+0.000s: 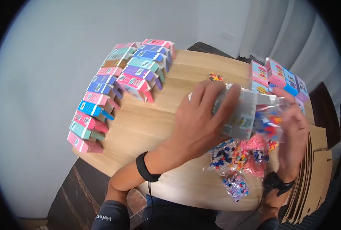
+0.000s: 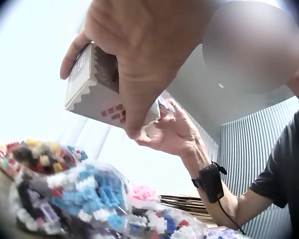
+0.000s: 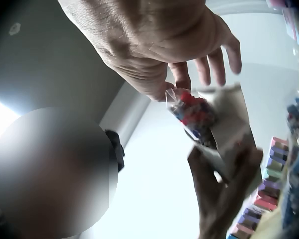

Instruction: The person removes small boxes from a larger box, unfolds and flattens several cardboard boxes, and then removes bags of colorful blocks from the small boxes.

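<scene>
My left hand [image 1: 199,120] grips a small printed cardboard box [image 1: 242,117] by its sides, fingers over one side and thumb on the other. The box is tilted, its open end facing right with a flap standing out. At that end my right hand [image 1: 294,132] pinches a clear bag of small coloured building bricks [image 3: 195,113] between thumb and index finger; its other fingers are spread. The bag is partly at the mouth of the box, red and blue pieces showing. Below both hands, more brick bags [image 1: 237,155] lie on the table, one lilac bag [image 1: 235,186] nearest the front.
Two rows of colourful boxes [image 1: 95,99] with flaps out stand on the wooden table [image 1: 140,130] at left. Several more boxes [image 1: 281,76] stand at back right. Flat brown cardboard [image 1: 312,172] is stacked beside the table's right edge, near a dark chair [image 1: 326,115].
</scene>
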A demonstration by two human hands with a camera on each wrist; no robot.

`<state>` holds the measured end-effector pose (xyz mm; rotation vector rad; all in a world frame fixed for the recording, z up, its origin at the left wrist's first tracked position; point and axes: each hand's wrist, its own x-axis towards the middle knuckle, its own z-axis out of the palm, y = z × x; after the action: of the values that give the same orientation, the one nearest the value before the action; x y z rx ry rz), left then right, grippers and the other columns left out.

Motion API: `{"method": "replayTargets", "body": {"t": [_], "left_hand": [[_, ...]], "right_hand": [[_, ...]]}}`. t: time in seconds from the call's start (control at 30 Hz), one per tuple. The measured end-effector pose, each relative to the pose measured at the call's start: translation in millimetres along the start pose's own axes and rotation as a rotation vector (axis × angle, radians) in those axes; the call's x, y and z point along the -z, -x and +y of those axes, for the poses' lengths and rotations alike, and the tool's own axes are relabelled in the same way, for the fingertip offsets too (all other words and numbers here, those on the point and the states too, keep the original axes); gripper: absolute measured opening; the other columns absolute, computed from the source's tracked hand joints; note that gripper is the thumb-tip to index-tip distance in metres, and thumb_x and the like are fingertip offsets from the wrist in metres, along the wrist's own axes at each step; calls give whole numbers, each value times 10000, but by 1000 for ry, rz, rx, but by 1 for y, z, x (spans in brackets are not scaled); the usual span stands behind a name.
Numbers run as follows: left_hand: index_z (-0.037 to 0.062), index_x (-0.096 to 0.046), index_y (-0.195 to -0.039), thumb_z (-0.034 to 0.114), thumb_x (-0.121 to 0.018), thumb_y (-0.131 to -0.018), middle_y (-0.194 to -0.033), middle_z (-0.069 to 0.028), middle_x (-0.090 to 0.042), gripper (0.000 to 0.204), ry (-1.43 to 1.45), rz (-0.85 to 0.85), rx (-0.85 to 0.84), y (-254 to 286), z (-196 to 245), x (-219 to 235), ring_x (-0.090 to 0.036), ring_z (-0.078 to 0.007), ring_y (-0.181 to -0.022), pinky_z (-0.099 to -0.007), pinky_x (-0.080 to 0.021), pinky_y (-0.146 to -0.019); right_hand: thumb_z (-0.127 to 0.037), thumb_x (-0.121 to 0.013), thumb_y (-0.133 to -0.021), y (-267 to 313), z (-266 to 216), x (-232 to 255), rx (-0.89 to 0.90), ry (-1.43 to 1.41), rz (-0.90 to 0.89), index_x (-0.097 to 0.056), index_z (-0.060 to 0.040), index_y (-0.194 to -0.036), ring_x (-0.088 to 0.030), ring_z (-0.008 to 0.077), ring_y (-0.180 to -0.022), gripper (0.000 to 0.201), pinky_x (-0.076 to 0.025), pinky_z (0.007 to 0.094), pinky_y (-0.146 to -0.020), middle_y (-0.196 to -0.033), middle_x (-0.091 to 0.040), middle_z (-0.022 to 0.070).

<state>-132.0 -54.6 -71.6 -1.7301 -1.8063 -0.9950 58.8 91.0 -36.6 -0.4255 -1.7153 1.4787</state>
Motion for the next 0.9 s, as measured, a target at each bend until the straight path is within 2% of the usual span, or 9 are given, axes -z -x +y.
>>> {"method": "replayTargets", "body": {"t": [0.1,0.2,0.23,0.3,0.37,0.5,0.6,0.73,0.9], "left_hand": [[55,-476,-1477,479,-959,-564,-1196,-149,-552,1117,-18,-60,60,17,-8,34,-575,-374,-1037,-463,-519,-843],[48,-465,-1490,654,-885,-554,-1218,-150,-549,1192,-134,-411,141,52,-30,69,-555,-361,-1081,-474,-502,-875],[47,-458,-1500,694,-858,-550,-1223,-150,-547,1217,-178,-489,131,63,-41,78,-546,-356,-1095,-476,-494,-888],[53,-455,-1508,689,-843,-577,-1232,-153,-541,1192,-250,-597,109,79,-57,96,-534,-355,-1106,-475,-487,-905],[59,-453,-1516,684,-829,-605,-1241,-157,-535,1168,-328,-691,99,88,-70,110,-522,-353,-1117,-473,-480,-922],[85,-477,-1509,566,-765,-792,-1258,-168,-517,910,-171,-863,80,103,-90,129,-499,-370,-1113,-476,-447,-967],[77,-555,-1399,226,-726,-910,-1266,-169,-528,539,-196,-804,39,98,-99,139,-515,-387,-1137,-494,-431,-991],[77,-580,-1359,155,-736,-861,-1232,-167,-553,528,-463,-721,-111,80,-138,151,-538,-390,-1155,-490,-435,-996],[85,-594,-1325,108,-732,-873,-1242,-135,-576,473,-574,-637,14,71,-154,143,-570,-329,-1224,-475,-429,-1054]], "right_hand": [[-74,-658,-949,-13,4,57,-8,-35,-133,-657,-41,-843,-663,195,-1071,111,-532,351,-912,-1280,-682,160],[-195,-709,-927,-24,8,71,-106,527,-523,-682,21,-985,-696,232,-1048,224,-519,370,-921,-1121,-726,145],[-195,-709,-927,-22,13,68,-109,514,-513,-682,21,-985,-696,232,-1048,224,-519,370,-921,-1121,-726,145],[-151,-711,-924,-19,25,59,79,1015,-383,-689,43,-1050,-701,256,-995,233,-516,359,-899,-1051,-729,158],[-122,-701,-932,-20,20,53,128,967,-335,-690,41,-1089,-697,286,-950,227,-515,347,-885,-1032,-720,176],[-115,-691,-962,-20,5,47,120,753,-170,-703,27,-1109,-696,220,-939,206,-519,338,-865,-998,-737,124],[-75,-668,-999,-20,0,50,191,765,-70,-716,32,-1089,-658,118,-947,147,-502,281,-876,-989,-743,67],[-89,-676,-1004,-20,2,53,221,725,14,-726,36,-1072,-663,122,-948,151,-503,278,-879,-998,-752,62],[-103,-675,-1014,-18,-9,61,285,718,96,-736,44,-1074,-669,119,-959,170,-501,271,-902,-1002,-757,70]]}}
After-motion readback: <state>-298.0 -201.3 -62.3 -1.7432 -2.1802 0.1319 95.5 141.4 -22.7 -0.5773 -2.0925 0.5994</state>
